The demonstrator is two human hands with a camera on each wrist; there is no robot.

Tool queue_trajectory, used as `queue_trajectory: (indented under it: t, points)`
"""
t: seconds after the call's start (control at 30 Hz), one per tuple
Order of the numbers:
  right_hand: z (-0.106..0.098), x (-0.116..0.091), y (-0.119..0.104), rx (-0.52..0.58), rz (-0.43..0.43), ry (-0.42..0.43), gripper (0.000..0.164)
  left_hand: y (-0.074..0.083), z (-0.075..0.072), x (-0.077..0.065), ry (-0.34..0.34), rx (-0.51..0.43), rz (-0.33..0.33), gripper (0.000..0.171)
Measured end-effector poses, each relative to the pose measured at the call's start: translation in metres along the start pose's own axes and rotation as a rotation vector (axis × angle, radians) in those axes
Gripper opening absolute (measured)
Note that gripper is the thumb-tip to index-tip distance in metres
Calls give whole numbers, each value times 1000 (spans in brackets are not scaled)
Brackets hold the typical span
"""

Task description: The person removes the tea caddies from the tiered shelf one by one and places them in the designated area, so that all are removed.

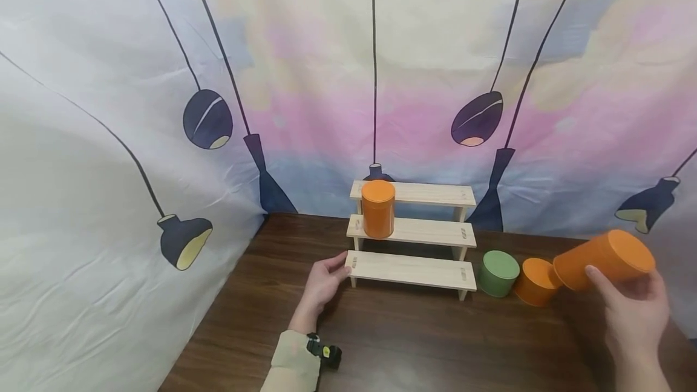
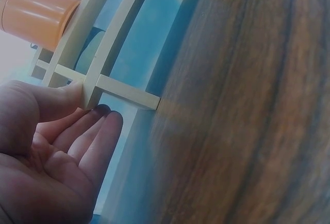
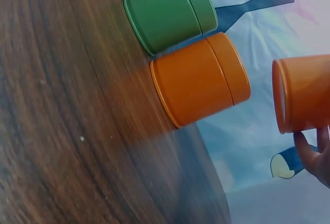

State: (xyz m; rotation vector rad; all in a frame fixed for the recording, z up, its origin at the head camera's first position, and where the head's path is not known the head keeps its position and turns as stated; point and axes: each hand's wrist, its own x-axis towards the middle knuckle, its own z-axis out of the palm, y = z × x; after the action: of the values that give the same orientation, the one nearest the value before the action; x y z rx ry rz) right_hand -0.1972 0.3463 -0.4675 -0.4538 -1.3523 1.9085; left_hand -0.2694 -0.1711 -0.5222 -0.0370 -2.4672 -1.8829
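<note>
My left hand (image 1: 322, 284) pinches the left end of the lowest step of a pale wooden three-tier shelf (image 1: 408, 268); in the left wrist view the thumb is on one side of the board and the fingers on the other. A tall orange canister (image 1: 378, 213) stands upright at the left of the middle step. Off to the right, my right hand (image 1: 636, 313) grips another tall orange canister (image 1: 599, 262), tilted and raised above the table. Beside the shelf's right end are a short green tin (image 1: 498, 275) and a short orange tin (image 3: 198, 80), both upright and close together.
Everything stands on a dark wood-grain table (image 1: 414, 343). Behind it and along the left hangs a pastel cloth (image 1: 321, 95) printed with dark pendant lamps, close behind the shelf. A black strap with a small device (image 1: 325, 351) is around the left wrist.
</note>
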Motion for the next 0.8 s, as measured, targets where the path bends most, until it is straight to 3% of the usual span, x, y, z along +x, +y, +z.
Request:
queue_trajectory:
  t: [0.27,0.5,0.8]
  points:
    - [-5,2,-1,-150,-5,32,83,1,0,0,-6,-6,-2,42]
    - [-12,7,2,-142,-42,51,80,0,0,-1,-2,-5,-3,42]
    - [-16,10,1,-200,22,62,82,1,1,0,-1,-8,-4,41]
